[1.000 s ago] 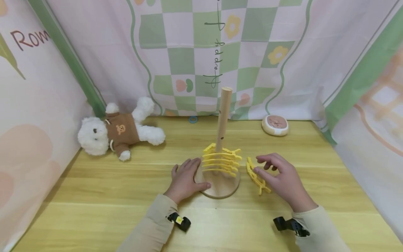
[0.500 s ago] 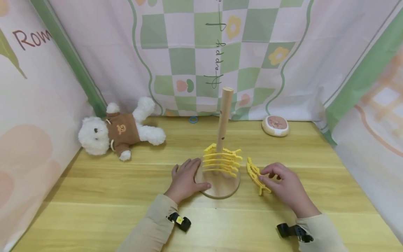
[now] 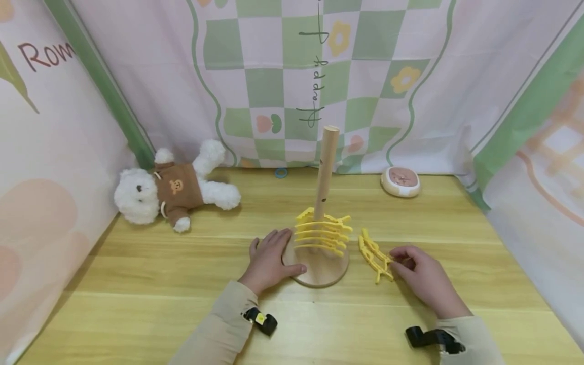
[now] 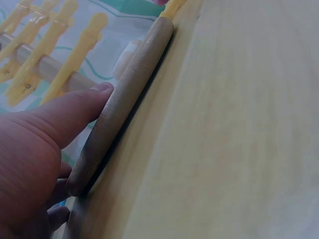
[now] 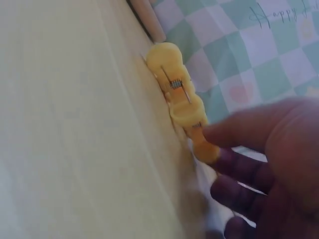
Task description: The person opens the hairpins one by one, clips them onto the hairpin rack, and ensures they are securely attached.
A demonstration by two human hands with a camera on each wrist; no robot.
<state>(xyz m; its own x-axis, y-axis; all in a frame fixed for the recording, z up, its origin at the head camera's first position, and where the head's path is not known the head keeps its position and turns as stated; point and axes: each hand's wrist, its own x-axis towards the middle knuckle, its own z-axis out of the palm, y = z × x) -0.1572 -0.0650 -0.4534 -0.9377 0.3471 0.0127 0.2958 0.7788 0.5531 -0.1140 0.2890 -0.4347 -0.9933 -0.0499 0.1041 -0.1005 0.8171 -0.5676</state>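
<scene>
A wooden post rises from a round wooden base. Several curved yellow plastic clips are stacked along the lower part of the post. My left hand rests at the base's left side, its thumb on the top face and its other fingers along the edge. Right of the base lies another curved yellow clip on the table; small metal coil springs show on it in the right wrist view. My right hand pinches its near right end between thumb and fingers.
At the back left a white plush toy in a brown top lies on the wooden table. A small blue ring and a round cream-and-pink object are near the printed curtain behind.
My right hand has moved right and toward me along the loose yellow clip, from over its middle to its near right end. The clip looks more spread out. The left hand stays put.
</scene>
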